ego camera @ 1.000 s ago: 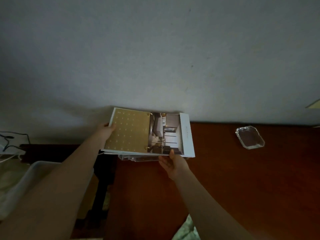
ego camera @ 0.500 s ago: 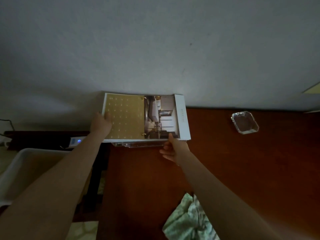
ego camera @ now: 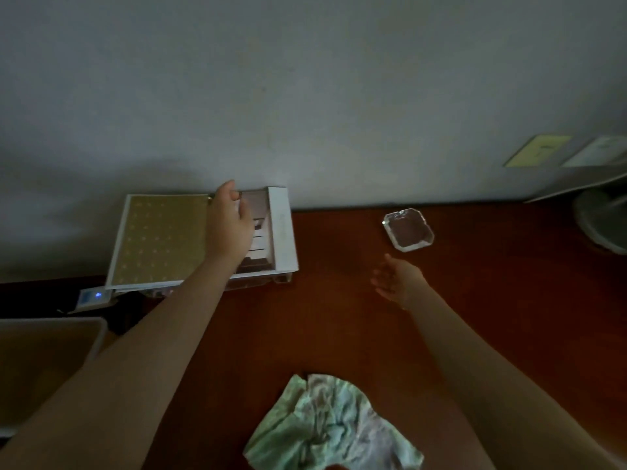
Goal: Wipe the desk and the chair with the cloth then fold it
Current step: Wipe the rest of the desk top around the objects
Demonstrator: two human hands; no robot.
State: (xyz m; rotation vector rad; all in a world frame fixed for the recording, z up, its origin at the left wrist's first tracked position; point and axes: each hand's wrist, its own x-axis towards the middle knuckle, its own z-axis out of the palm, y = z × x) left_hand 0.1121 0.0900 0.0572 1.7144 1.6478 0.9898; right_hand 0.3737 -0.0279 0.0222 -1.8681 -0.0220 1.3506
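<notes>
A crumpled pale green and white cloth (ego camera: 334, 425) lies on the reddish-brown desk (ego camera: 339, 317) at the near edge, between my two forearms. My left hand (ego camera: 229, 225) rests flat on top of a booklet (ego camera: 163, 239) with a gold dotted cover, which lies at the desk's back left corner against the wall. My right hand (ego camera: 397, 278) hovers over the desk with relaxed fingers and holds nothing, a little short of a clear glass tray (ego camera: 409, 228). No chair is in view.
A clear holder shows under the booklet's front edge. A small white device with a blue light (ego camera: 93, 296) sits left of the desk. A white bin (ego camera: 51, 361) stands at lower left. A round pale object (ego camera: 600, 222) and wall cards (ego camera: 539, 150) are at far right.
The booklet was held up by both hands; it now lies at the desk's back left. My right hand let go and moved right. My left hand moved on top of it.
</notes>
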